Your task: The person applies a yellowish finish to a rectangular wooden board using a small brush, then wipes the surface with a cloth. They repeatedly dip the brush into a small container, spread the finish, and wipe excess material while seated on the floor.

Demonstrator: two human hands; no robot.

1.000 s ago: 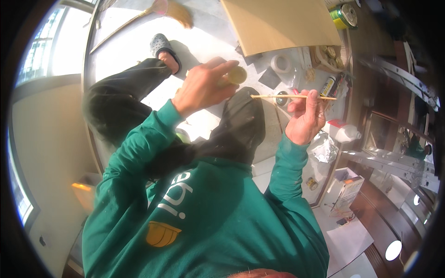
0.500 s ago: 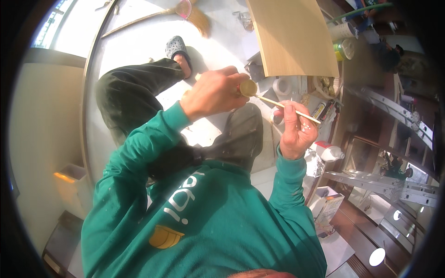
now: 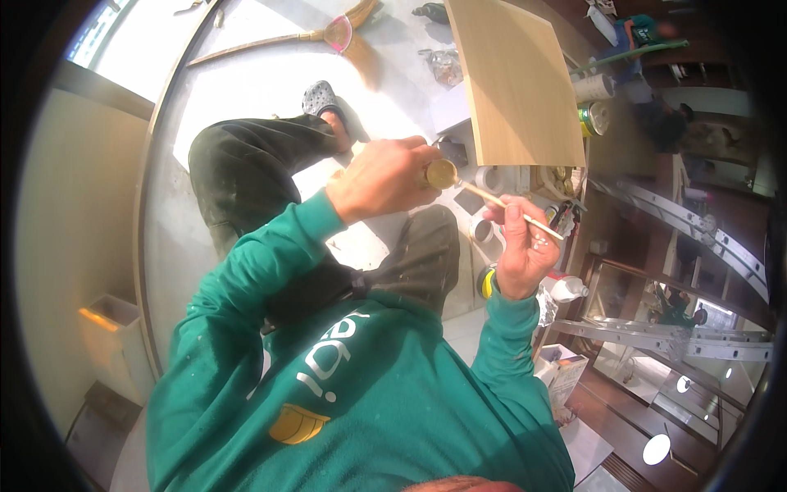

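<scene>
Right hand (image 3: 525,252) was out front, grip pinched on thin stick (image 3: 487,195), thumb over it | left hand (image 3: 384,175) reached out, back up, grip wrapped round small container (image 3: 442,174) | stick's far end sat at container's round end | tan board (image 3: 518,86) was beyond both

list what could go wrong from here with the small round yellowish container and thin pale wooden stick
The container could slip, as only the left hand holds it up. The stick, its tip at or near the container's rim, might knock against it if the right hand wavers.
</scene>
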